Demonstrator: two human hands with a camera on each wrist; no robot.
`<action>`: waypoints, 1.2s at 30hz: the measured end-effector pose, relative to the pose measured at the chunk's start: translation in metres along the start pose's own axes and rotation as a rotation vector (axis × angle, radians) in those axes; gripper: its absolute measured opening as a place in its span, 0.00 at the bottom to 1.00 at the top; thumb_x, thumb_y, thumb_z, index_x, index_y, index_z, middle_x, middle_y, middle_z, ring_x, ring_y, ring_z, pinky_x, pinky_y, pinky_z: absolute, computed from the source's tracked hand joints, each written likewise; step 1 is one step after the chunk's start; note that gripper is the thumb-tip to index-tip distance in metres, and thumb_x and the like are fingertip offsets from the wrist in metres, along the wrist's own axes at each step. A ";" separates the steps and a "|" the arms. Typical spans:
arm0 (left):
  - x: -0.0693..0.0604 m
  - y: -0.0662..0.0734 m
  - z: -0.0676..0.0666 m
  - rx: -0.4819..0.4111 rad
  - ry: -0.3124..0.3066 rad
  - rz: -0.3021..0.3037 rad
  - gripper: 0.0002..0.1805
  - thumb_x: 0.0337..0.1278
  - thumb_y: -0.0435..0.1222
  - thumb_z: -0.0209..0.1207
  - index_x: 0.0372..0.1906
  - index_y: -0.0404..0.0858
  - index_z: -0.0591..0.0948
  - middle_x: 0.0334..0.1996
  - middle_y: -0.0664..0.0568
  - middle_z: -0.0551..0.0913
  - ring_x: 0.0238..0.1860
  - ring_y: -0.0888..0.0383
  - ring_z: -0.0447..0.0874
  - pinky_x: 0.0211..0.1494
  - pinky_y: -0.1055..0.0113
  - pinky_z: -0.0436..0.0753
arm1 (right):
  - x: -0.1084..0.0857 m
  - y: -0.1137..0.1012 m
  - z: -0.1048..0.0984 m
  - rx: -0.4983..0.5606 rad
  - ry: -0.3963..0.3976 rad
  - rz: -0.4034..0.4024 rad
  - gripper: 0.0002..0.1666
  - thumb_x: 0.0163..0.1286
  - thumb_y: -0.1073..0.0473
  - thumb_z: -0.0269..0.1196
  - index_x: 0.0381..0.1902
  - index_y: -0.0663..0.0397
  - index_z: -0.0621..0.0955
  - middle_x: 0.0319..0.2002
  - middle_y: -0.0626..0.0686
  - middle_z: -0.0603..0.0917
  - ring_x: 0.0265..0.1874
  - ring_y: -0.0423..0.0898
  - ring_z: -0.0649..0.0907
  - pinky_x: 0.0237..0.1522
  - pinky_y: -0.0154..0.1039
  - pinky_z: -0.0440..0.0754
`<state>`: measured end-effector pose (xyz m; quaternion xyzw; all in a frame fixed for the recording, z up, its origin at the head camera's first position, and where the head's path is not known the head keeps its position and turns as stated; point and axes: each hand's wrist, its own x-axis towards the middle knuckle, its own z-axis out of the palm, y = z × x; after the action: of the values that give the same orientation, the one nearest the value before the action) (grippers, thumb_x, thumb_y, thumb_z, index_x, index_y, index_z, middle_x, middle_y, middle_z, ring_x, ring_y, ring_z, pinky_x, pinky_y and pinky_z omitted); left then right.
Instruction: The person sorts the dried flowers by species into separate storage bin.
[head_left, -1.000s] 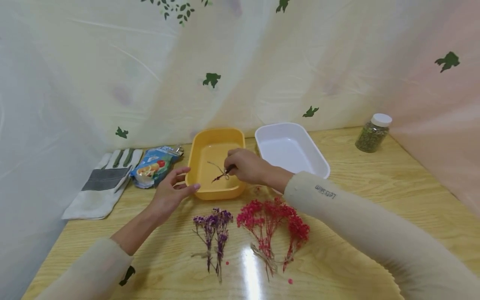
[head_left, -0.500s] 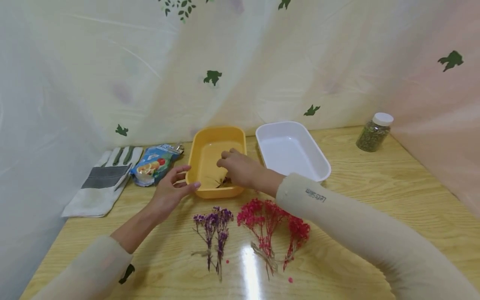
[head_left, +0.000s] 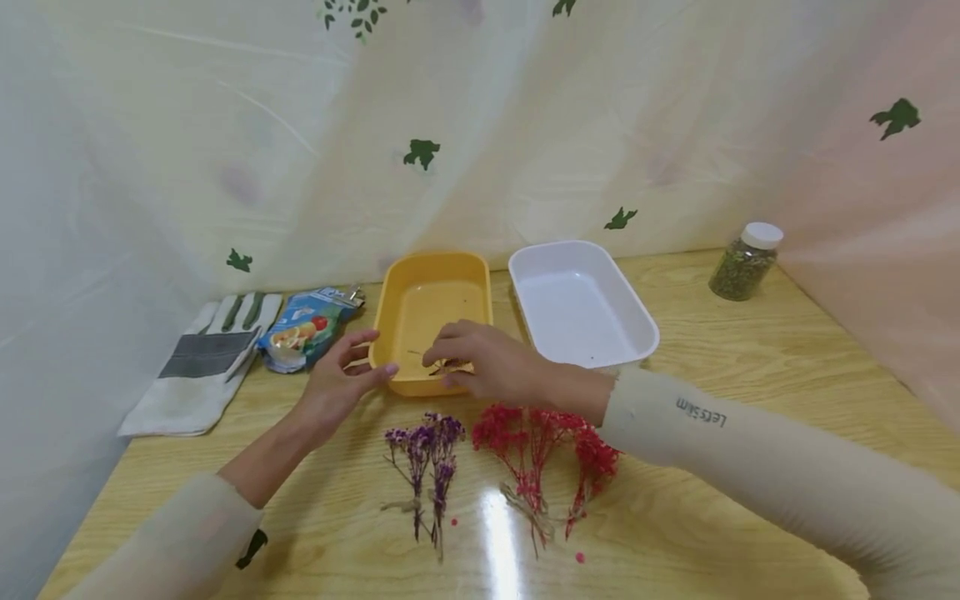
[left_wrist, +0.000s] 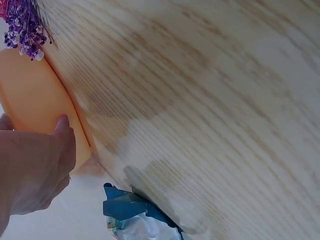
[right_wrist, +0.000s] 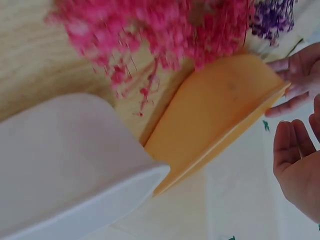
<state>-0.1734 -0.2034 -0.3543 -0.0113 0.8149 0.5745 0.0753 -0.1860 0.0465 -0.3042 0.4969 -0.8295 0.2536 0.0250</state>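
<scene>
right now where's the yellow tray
In the head view, the yellow tray sits left of the white tray, in front of the curtain, the left hand at its left side.

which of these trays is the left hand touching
The yellow tray: the left hand touches its left side, while the white tray stands farther right, clear of that hand.

the right grip (head_left: 487, 362) half hides a dark sprig (head_left: 447, 366) under its fingers; whether it pinches it is unclear. below that grip, the red flowers (head_left: 531, 467) blur in the right wrist view, cut by the top edge. beside the left grip (head_left: 339, 390), the lower edge of its wrist view crops the blue packet (left_wrist: 140, 217).
</scene>
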 end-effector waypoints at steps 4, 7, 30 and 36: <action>0.001 -0.001 0.000 0.011 0.001 0.012 0.39 0.57 0.44 0.65 0.71 0.42 0.62 0.65 0.38 0.66 0.63 0.41 0.68 0.58 0.54 0.77 | -0.016 -0.005 0.004 0.022 -0.038 -0.041 0.16 0.64 0.62 0.66 0.51 0.54 0.82 0.48 0.51 0.81 0.50 0.46 0.78 0.56 0.37 0.76; 0.001 -0.001 0.000 0.017 0.001 0.016 0.39 0.57 0.44 0.66 0.71 0.41 0.62 0.65 0.38 0.66 0.63 0.41 0.69 0.57 0.55 0.78 | -0.025 -0.008 0.009 0.044 -0.069 -0.044 0.19 0.64 0.62 0.66 0.54 0.54 0.81 0.52 0.52 0.80 0.54 0.46 0.77 0.59 0.37 0.74; -0.001 0.004 0.001 -0.017 -0.032 0.042 0.38 0.61 0.41 0.63 0.72 0.39 0.59 0.66 0.35 0.64 0.64 0.40 0.67 0.58 0.51 0.77 | -0.030 -0.014 0.031 0.104 -0.174 0.006 0.32 0.62 0.63 0.67 0.64 0.53 0.73 0.66 0.53 0.71 0.66 0.48 0.68 0.68 0.41 0.63; -0.003 0.001 0.000 -0.029 -0.034 0.048 0.39 0.61 0.41 0.63 0.72 0.38 0.59 0.66 0.35 0.64 0.64 0.39 0.68 0.58 0.52 0.77 | -0.025 -0.017 0.033 0.097 -0.217 0.036 0.36 0.62 0.63 0.67 0.68 0.54 0.69 0.69 0.54 0.67 0.69 0.48 0.65 0.70 0.40 0.60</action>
<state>-0.1705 -0.2031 -0.3527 0.0169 0.8052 0.5881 0.0749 -0.1525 0.0455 -0.3334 0.5071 -0.8229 0.2386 -0.0937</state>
